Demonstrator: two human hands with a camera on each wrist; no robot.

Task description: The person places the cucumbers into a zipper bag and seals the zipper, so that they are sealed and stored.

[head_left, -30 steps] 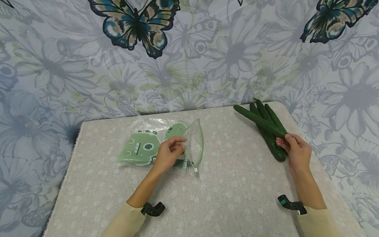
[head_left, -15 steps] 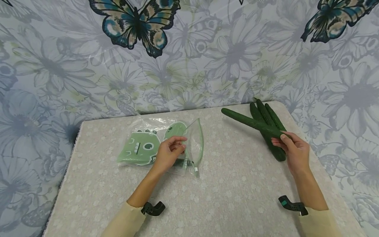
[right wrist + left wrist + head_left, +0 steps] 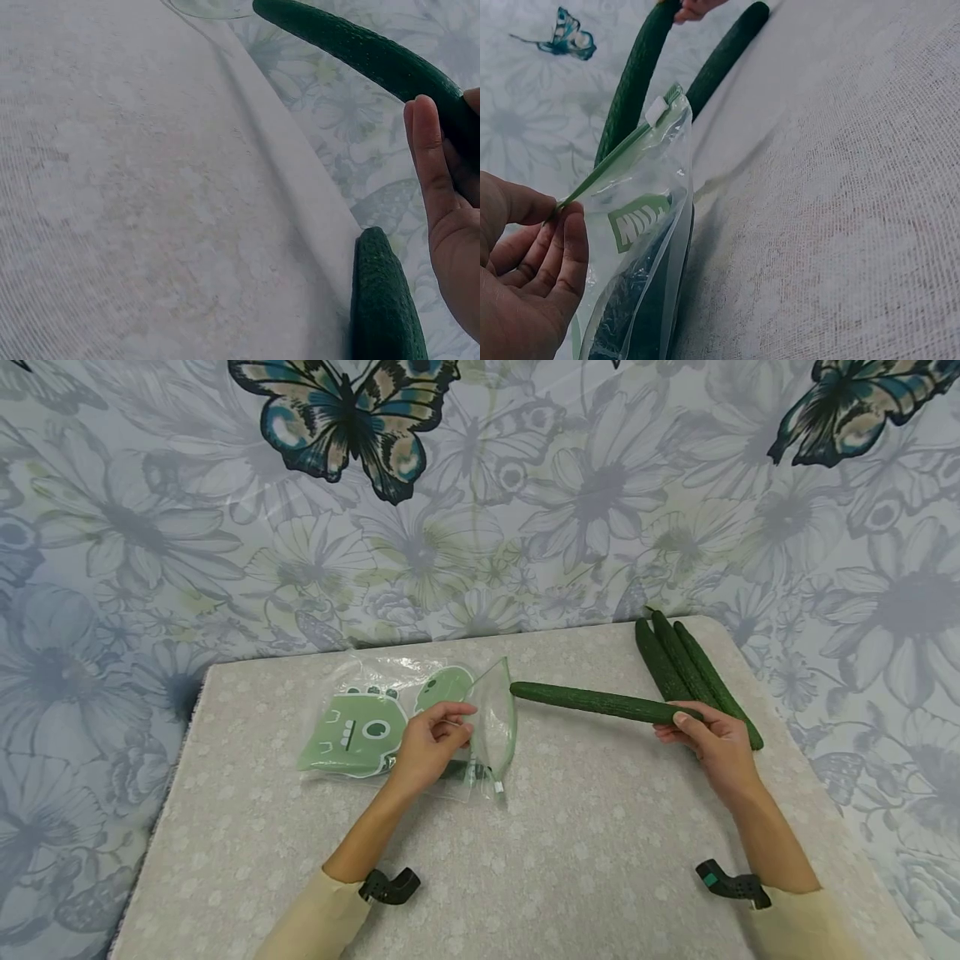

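My left hand [image 3: 431,747] pinches the green-edged mouth of a clear zip bag [image 3: 358,743] printed with a green cartoon figure. In the left wrist view the bag's mouth stands partly raised, with a white slider [image 3: 656,111] at its corner. Something dark green [image 3: 634,304] shows through the plastic inside. My right hand [image 3: 716,747] grips a long cucumber [image 3: 592,700] by its right end, thumb on top. The cucumber points left, its far tip right at the bag's mouth. In the right wrist view this cucumber [image 3: 360,49] is raised above the cloth.
Three more cucumbers [image 3: 701,668] lie side by side at the table's back right, partly behind my right hand. A pale patterned cloth [image 3: 585,843] covers the table. A curtain or wall with flowers and butterflies [image 3: 585,527] stands directly behind the back edge.
My right hand has moved left with the cucumber, drawing it away from the others and bringing its tip to the bag. The cucumber has swung flatter. My left hand stays at the bag.
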